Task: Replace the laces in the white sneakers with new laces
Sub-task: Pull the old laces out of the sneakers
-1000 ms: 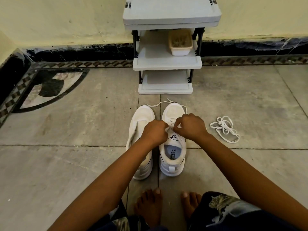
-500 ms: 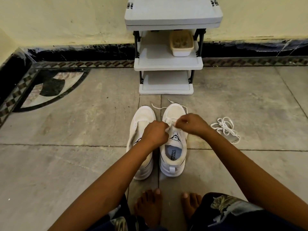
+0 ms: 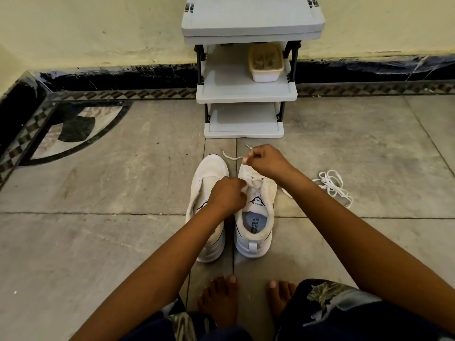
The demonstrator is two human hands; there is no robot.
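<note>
Head view: at the bottom edge of the frame two bare feet (image 3: 221,299) rest on the grey stone floor (image 3: 98,242), with dark patterned clothing (image 3: 332,311) at the lower right. Both forearms run up from the bottom corners toward the middle.

Just beyond the toes two white sneakers stand side by side, heels toward the person. The left-side sneaker (image 3: 209,171) is partly covered by the left forearm. The right-side sneaker (image 3: 253,225) shows a blue insole printed "SPEED FLEXIBLE" and a black logo on its tongue.

The left hand (image 3: 227,195) sits over the gap between the two shoes, fingers curled, pinching at the lacing rows of the right-side sneaker, on the lace as far as can be seen. The right hand (image 3: 267,161) is above that shoe's toe, fingers clenched round the same lace (image 3: 232,158), which runs up to it from the eyelets. Two free ends stick out of the fist, one to the left and one upward.

A loose lace (image 3: 332,184) lies in a tangle on the floor at the right of the frame, close to the right forearm and apart from the shoes.

Farther off, at top centre, a grey shelf rack (image 3: 246,93) with three levels stands against the cream wall (image 3: 98,25). A small pale tub (image 3: 266,72) sits on the right side of its middle shelf, and its contents are unclear. Black skirting (image 3: 110,77) runs along the wall's foot, and a dark curved inlay (image 3: 73,129) marks the floor at the upper left.
</note>
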